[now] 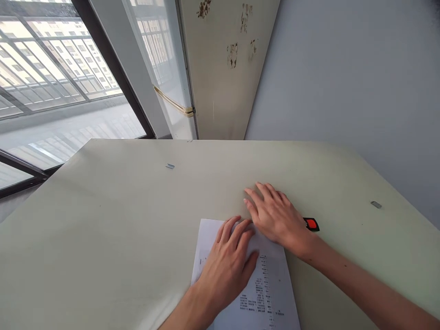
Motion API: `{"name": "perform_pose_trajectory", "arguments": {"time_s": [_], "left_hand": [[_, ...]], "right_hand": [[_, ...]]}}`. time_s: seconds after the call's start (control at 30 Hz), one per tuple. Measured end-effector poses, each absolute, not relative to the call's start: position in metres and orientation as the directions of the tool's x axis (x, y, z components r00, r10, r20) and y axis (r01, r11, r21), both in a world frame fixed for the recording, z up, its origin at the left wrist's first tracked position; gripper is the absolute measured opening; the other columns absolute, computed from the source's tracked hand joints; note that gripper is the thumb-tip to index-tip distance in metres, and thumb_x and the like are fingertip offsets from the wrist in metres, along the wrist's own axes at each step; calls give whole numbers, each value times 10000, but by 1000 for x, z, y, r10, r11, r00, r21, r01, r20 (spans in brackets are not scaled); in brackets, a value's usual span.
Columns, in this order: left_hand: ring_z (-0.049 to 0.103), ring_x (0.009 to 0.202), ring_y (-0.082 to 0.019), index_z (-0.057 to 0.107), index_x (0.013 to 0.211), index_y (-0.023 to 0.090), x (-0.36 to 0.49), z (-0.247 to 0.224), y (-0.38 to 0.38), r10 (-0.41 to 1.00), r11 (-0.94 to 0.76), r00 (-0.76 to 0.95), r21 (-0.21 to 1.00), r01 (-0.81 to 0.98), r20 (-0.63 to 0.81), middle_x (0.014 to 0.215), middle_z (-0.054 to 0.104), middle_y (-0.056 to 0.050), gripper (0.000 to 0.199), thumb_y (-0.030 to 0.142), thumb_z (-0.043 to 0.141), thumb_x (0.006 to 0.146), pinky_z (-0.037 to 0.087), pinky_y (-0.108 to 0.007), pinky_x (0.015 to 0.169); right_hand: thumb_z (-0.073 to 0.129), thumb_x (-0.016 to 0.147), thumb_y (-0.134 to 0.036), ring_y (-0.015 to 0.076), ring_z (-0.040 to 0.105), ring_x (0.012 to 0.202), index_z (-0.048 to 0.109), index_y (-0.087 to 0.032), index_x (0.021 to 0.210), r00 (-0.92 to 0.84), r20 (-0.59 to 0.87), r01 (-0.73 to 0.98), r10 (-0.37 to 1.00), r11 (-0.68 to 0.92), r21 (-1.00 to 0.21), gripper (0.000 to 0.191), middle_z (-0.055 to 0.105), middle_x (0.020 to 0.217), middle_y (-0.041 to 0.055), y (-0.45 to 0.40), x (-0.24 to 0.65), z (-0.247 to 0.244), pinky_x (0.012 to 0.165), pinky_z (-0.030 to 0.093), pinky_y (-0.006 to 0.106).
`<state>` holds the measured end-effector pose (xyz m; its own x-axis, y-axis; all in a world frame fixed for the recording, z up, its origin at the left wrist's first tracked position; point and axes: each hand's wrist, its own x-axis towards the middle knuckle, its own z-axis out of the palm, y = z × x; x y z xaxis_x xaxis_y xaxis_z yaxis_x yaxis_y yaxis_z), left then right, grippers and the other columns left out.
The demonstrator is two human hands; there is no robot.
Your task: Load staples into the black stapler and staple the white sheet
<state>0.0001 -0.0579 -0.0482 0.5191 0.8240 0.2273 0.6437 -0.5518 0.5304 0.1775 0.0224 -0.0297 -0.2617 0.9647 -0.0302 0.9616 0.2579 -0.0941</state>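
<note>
From my remote post I saw a white printed sheet (275,284) at the desk's (103,229) near edge, its text partly covered by the open left hand (232,259). The right hand (275,213), open, spanned its far edge, beside a black-and-red object (312,224).

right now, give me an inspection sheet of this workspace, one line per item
surface: broad off-white tabletop, a few tiny dark specks
job's things: white printed paper, lying flat, running out of the picture at the bottom
clutter: small black-and-red object, partly hidden by the right wrist; small grey shiny strip near the far edge; small grey flat piece off to the right
grip: bare left hand open on the paper; bare right hand open at its far right corner, fingers reaching past it
cables: nothing seen
surroundings: cream fridge with brown patches, dark-framed window on the left, plain grey-blue wall on the right
</note>
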Motion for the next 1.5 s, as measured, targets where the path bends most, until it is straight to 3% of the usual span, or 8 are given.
{"name": "perform_pose_trajectory", "arguments": {"time_s": [0.3, 0.63, 0.77, 0.93, 1.1, 1.3, 1.4, 1.5], "left_hand": [[450, 1506, -323, 479, 1388, 252, -2, -48, -57, 826, -551, 514, 529, 646, 233, 1516, 580, -110, 356, 238, 558, 1041, 479, -567, 1192], [535, 1414, -255, 488, 1386, 265, -6, -47, -52, 827, -553, 488, 560, 617, 279, 1440, 617, -92, 284, 254, 437, 1106, 499, -492, 1161], [587, 1278, -242, 513, 1341, 250, -10, -44, -52, 848, -525, 451, 554, 646, 278, 1339, 621, -89, 257, 234, 401, 1110, 535, -462, 1088], [577, 1130, -264, 540, 1297, 237, -16, -48, -50, 864, -501, 403, 449, 740, 301, 1179, 625, -87, 231, 277, 402, 1117, 557, -464, 955], [533, 937, -255, 533, 963, 221, -13, -53, -49, 878, -462, 373, 325, 825, 301, 980, 594, -64, 213, 284, 399, 1116, 527, -453, 842], [516, 927, -245, 460, 882, 237, -14, -47, -50, 878, -461, 343, 395, 794, 335, 956, 568, -51, 254, 300, 393, 1119, 505, -425, 828], [484, 823, -221, 373, 824, 252, -15, -43, -50, 906, -413, 288, 503, 759, 309, 851, 526, -18, 320, 291, 319, 1137, 476, -388, 761], [461, 790, -212, 331, 817, 255, -14, -40, -52, 927, -366, 223, 590, 720, 303, 817, 494, -4, 331, 287, 295, 1144, 449, -375, 742]], "right_hand": [[327, 1120, -443, 382, 480, 1476, 577, -187, 1516, -254, -36, 958, 967, 246, -150, 534, 528, 1598, 198, 25, 176, -26, 1180, 400, 573], [298, 1120, -529, 253, 573, 1417, 641, -300, 1368, -243, 19, 652, 970, 178, -737, 481, 655, 1500, 42, 18, 211, 7, 1178, 461, 420], [363, 1097, -543, 290, 686, 1212, 652, -312, 1345, -138, 139, 627, 981, 195, -754, 445, 682, 1435, 64, -10, 233, 17, 842, 619, 394], [459, 1069, -475, 312, 708, 1173, 674, -360, 1254, -114, 203, 668, 973, 226, -709, 306, 700, 1383, 67, -61, 256, 18, 449, 537, 310], [551, 1049, -346, 286, 705, 1237, 685, -409, 1203, -301, 245, 672, 921, 388, -631, 214, 734, 1290, 23, -102, 271, 3, 998, 629, 456], [527, 1055, -454, 242, 764, 938, 681, -393, 1225, -171, 23, 612, 985, 125, -781, 238, 761, 1217, 57, -129, 260, -7, 472, 602, 257], [613, 994, -536, 234, 752, 925, 656, -356, 1287, -60, -43, 573, 997, -1, -820, 347, 779, 1172, 56, -136, 243, -11, 644, 651, 290], [666, 939, -610, 244, 757, 939, 638, -286, 1349, -177, -115, 468, 977, -20, -884, 523, 793, 1147, 77, -141, 225, -17, 833, 641, 338]]}}
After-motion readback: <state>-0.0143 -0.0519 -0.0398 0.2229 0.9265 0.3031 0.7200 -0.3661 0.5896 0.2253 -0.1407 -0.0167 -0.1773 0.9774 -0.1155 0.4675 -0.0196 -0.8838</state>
